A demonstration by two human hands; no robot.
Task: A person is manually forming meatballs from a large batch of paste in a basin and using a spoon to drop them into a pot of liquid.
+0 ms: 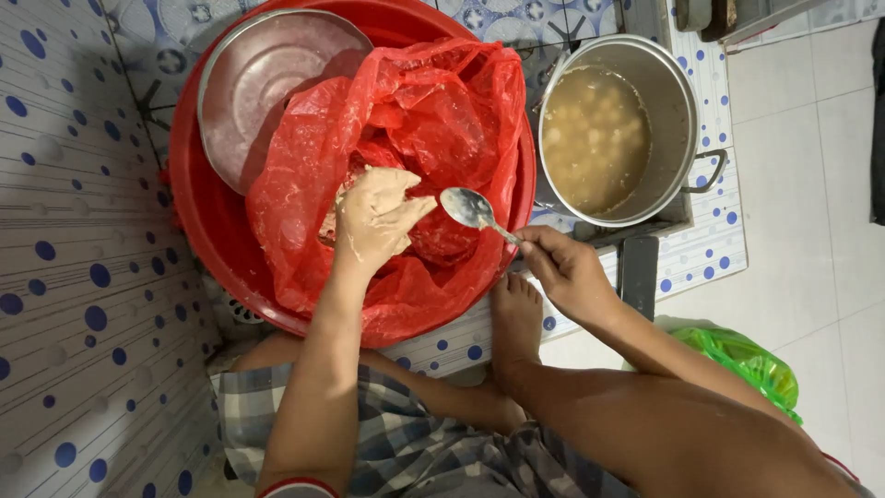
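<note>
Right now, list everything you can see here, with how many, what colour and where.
basin: one, red, centre on the floor
metal bowl: one, silver, inside the basin, upper left
plastic bag: one, red, in the basin, holding pale paste
pot: one, silver, upper right, filled with brownish soup
green bag: one, lower right on the floor
spoon: one, silver, over the red bag
left hand: paste-coated, in the bag
right hand: holds the spoon
foot: bare, beside the basin

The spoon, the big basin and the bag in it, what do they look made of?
Spoon: likely steel, shiny grey with highlights. Basin: apparently moulded plastic, glossy red. Bag: thin plastic film, translucent red, crinkled.
</note>
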